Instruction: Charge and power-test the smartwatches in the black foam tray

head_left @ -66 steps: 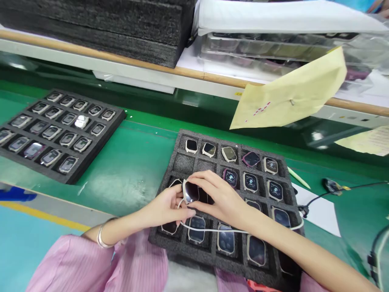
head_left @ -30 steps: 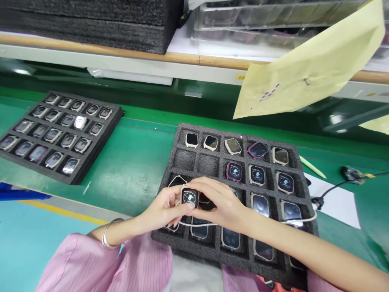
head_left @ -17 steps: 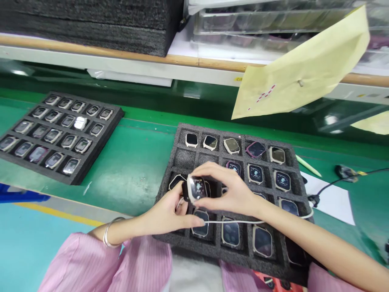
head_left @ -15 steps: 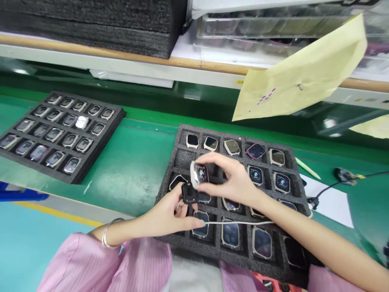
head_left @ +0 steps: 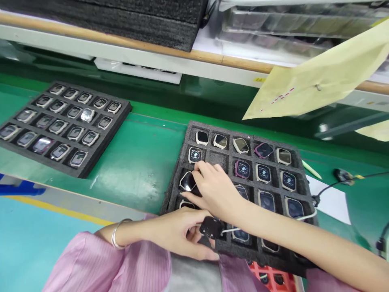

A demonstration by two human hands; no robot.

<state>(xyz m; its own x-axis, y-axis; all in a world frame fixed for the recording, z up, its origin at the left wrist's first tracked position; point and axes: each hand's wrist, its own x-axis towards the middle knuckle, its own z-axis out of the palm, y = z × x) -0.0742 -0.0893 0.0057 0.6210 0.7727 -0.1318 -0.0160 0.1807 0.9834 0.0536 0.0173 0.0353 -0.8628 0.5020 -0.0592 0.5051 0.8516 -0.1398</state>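
A black foam tray in front of me holds several smartwatch bodies in square pockets. My left hand is closed round a small black charging puck on a white cable, low at the tray's near edge. My right hand reaches over the tray's left columns, its fingers pinching a dark-screened watch in the third row. Just above it a lit watch sits in the second row's left pocket.
A second foam tray of watches lies at the left on the green belt. A shelf behind carries stacked black foam and clear trays. A yellow paper hangs at right. White paper and black cable lie right.
My right hand set the lit watch into the second-row left pocket, then dropped to the dark watch below. My left hand pulled the charging puck down toward me.
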